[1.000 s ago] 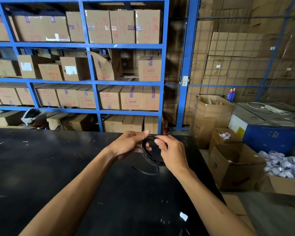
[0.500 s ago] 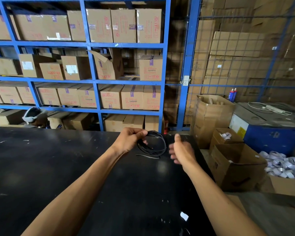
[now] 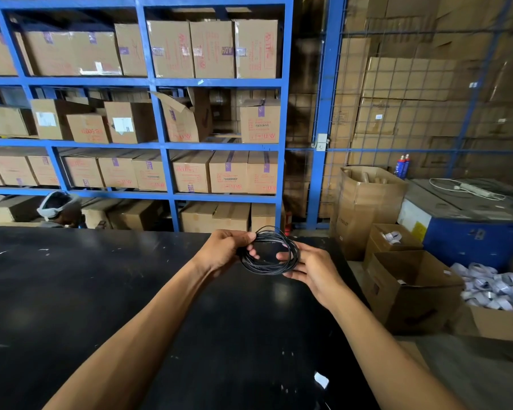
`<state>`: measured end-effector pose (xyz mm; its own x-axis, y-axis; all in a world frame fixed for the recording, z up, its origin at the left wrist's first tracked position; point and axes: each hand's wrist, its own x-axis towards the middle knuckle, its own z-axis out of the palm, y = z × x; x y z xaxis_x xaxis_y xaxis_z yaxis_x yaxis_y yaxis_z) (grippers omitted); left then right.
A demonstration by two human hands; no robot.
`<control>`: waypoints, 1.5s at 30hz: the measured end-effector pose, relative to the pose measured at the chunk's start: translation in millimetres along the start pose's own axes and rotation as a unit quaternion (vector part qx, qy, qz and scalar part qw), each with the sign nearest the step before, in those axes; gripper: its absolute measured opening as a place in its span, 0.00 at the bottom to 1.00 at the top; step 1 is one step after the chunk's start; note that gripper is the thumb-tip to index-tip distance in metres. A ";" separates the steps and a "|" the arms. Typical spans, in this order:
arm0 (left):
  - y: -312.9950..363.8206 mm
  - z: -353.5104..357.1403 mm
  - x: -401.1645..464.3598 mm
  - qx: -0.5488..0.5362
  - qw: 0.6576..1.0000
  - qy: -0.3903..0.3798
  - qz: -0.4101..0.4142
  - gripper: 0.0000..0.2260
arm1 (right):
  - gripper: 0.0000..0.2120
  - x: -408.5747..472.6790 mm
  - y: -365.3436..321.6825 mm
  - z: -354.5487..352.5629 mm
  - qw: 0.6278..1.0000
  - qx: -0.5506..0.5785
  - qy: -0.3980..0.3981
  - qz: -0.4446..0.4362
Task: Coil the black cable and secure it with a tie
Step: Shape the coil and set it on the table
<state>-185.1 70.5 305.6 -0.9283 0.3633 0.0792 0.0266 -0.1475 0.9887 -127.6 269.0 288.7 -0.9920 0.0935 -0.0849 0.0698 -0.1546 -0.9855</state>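
Nearest to us are our two forearms, reaching forward over the black bench (image 3: 107, 291), and they meet at the far edge of it, where we hold the black cable (image 3: 268, 252) as a round coil in the air just above the bench. Our left hand (image 3: 225, 250) is closed on the left side of the coil, thumb on top and fingers curled under it through the ring. Our right hand (image 3: 311, 269) is more open and cups the right side, with its fingers (image 3: 283, 256) reaching into the ring, so the coil sits between both hands and touches both. The ring faces us, a little tilted, and the loops are loose and slightly spread, not in one tight bundle. We see no tie on the coil or in either hand, so we judge the tying is not yet done. Because the left hand has the firmer grip, the right hand seems the free one to fetch a tie. Beyond the bench stand open cardboard boxes (image 3: 409, 288) on the right, and behind them blue shelves (image 3: 166, 143) with cartons
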 end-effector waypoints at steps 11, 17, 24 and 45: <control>-8.7 5.5 -3.4 0.031 0.999 0.008 -0.005 0.14 | 0.13 -5.4 9.1 1.0 0.966 -0.196 0.071 -0.155; -9.1 7.2 -2.4 -0.014 1.000 0.026 0.002 0.06 | 0.12 -3.5 12.6 2.8 0.976 -0.147 0.090 -0.135; -9.2 7.8 0.7 0.039 0.998 0.041 0.035 0.12 | 0.24 -7.3 4.5 0.3 0.913 -0.340 0.066 -0.213; 3.2 -1.1 -17.0 0.317 0.944 -0.053 0.077 0.12 | 0.16 -1.1 6.6 13.4 0.767 -0.544 0.047 -0.337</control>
<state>-169.7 62.8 307.3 -0.8542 0.4768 0.2075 0.4061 0.3625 0.8388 -127.4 254.7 284.2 -0.8334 -0.1309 0.5369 -0.3582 0.8677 -0.3445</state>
